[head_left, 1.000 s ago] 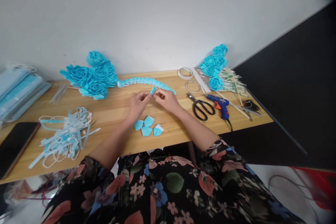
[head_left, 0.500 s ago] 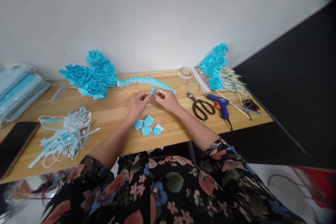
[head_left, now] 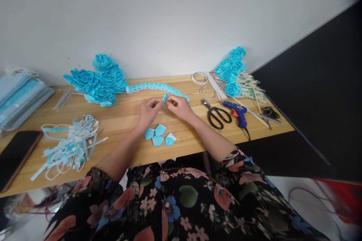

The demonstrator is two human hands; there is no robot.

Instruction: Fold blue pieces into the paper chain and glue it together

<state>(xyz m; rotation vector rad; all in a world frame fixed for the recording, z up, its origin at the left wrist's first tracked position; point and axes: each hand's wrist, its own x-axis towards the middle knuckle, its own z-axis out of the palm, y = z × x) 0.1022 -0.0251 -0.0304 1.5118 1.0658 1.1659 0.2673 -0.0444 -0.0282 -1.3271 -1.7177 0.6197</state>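
Between my fingertips is a small folded blue piece (head_left: 164, 98), thin and upright, held just above the table. My left hand (head_left: 150, 110) pinches it from the left, and my right hand (head_left: 178, 107) pinches it from the right. Several blue pentagon-shaped folded pieces (head_left: 160, 130) lie on the table below my hands; one shows a white edge and creases. Behind my hands a curved row of overlapping folded blue pieces (head_left: 149, 86) stretches along the table.
Blue flowers (head_left: 98, 81) stand back left, more flowers (head_left: 230, 67) back right. Scissors (head_left: 216, 115), a glue gun (head_left: 237, 112), tape rolls (head_left: 199, 78) and sticks (head_left: 251, 86) are at right. Cut strips (head_left: 73, 143), a phone (head_left: 18, 156) and bagged masks (head_left: 22, 98) are at left.
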